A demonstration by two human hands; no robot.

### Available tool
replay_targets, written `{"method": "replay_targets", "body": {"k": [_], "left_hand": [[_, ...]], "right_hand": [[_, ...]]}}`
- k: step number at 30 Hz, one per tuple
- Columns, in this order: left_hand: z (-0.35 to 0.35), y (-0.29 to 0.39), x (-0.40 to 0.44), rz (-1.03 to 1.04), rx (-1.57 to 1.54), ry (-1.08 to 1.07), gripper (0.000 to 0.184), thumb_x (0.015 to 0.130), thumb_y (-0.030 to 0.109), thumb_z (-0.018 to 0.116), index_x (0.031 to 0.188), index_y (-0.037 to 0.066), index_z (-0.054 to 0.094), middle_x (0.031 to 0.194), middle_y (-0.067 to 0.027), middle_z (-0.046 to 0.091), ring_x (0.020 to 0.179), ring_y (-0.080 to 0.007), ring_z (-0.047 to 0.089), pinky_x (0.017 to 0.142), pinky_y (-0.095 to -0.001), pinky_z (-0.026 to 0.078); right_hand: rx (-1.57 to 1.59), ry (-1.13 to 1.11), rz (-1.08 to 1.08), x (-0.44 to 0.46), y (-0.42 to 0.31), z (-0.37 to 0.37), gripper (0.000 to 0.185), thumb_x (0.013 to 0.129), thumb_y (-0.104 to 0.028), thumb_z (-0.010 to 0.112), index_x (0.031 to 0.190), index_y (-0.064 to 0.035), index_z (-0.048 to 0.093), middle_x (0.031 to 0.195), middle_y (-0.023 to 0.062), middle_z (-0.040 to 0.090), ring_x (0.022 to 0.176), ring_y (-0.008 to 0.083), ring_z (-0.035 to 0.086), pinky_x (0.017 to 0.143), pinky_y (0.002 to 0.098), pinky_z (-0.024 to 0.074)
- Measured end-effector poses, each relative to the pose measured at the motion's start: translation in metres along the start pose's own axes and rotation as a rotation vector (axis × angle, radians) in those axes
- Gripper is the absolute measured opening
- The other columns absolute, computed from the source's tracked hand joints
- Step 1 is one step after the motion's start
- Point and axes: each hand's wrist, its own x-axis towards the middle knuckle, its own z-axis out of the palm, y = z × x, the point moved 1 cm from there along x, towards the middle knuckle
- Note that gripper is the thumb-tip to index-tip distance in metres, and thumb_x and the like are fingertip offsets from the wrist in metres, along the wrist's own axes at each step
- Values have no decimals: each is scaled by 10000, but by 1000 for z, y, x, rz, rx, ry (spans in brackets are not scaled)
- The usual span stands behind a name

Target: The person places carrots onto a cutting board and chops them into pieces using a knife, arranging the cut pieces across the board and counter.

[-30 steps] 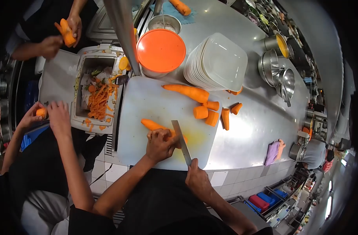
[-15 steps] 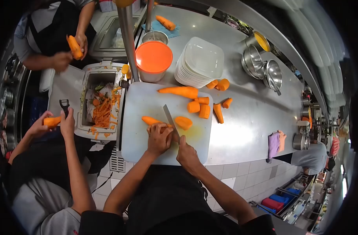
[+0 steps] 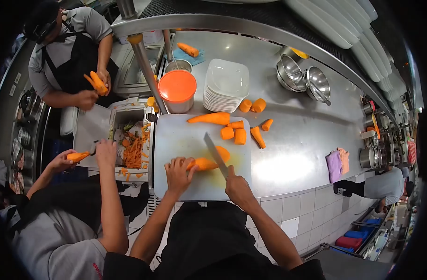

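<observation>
On the white cutting board point(image 3: 176, 135), my left hand point(image 3: 178, 176) rests at the left end of a peeled carrot point(image 3: 204, 164), its fingers spread over the board and thumb by the carrot. My right hand point(image 3: 238, 187) is wrapped round the handle of a knife point(image 3: 215, 153), whose blade slants across the carrot's right part. Beyond the blade lies a cut carrot piece point(image 3: 222, 153). A whole peeled carrot point(image 3: 208, 118) lies along the board's far edge, with several short chunks point(image 3: 240, 136) to its right.
Left of the board is a bin of peelings point(image 3: 135, 144). An orange-lidded tub point(image 3: 177, 88) and stacked white plates point(image 3: 226, 84) stand behind it. Two co-workers handle carrots at the left. Steel bowls point(image 3: 317, 81) and cloths point(image 3: 335, 165) are on the right; a shelf point(image 3: 232, 21) spans above.
The camera view has shifted. My left hand has loosened from its bunched hold, and its fingers have spread. The knife blade has moved from beside the cut piece to across the carrot's right part.
</observation>
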Motion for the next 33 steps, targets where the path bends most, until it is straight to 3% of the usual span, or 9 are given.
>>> {"method": "replay_targets", "body": {"k": [2,6,16,18,20,21,23,33], "left_hand": [[7,15,-15,-198,8,41,298,899,385,695,1086,159,649,954,-75,607,901,-280,597,795,-445,393],[18,47,-35,-260,-125,28,287,930,347,664,1099,120,614,929,-93,614,834,-297,604,722,-411,394],[32,28,-37,-73,-244,116,98,948,110,548,1039,82,571,914,-86,597,813,-289,572,730,-416,360],[33,30,-38,-85,-244,93,102,942,105,547,1041,90,569,928,-81,597,828,-279,571,736,-408,354],[33,31,-39,-93,-244,65,112,941,104,546,1049,97,570,942,-79,597,831,-270,569,740,-399,346],[32,32,-38,-85,-242,78,123,942,106,548,1063,101,569,940,-78,595,826,-267,567,737,-395,342],[29,33,-36,-75,-241,88,135,942,108,549,1076,105,569,939,-77,594,822,-264,565,734,-391,338],[25,33,-29,-47,-211,23,202,925,97,577,1125,119,561,941,-85,579,815,-266,559,714,-398,337]], "right_hand": [[53,106,90,-11,-8,-4,223,969,-61,498,1121,5,349,670,319,595,683,537,605,619,615,472],[80,199,71,-37,-27,7,205,977,-69,500,1107,-3,355,677,317,604,663,529,609,609,612,477],[55,170,112,-74,-49,60,175,998,-73,484,1116,-1,376,788,340,630,678,515,624,579,589,497],[48,178,110,-76,-53,64,167,999,-71,481,1114,0,382,825,345,635,689,516,627,581,587,503],[33,163,129,-78,-56,66,273,880,15,507,1129,7,394,934,307,629,702,515,632,613,583,528],[34,162,132,-79,-57,66,273,880,15,507,1129,7,394,934,307,629,702,515,632,613,583,528],[56,185,140,-81,-57,67,154,991,-53,471,1112,7,397,900,349,634,703,530,622,591,585,515],[29,171,132,-81,-64,66,237,884,49,464,1111,41,398,933,354,604,717,534,617,613,596,516]]}}
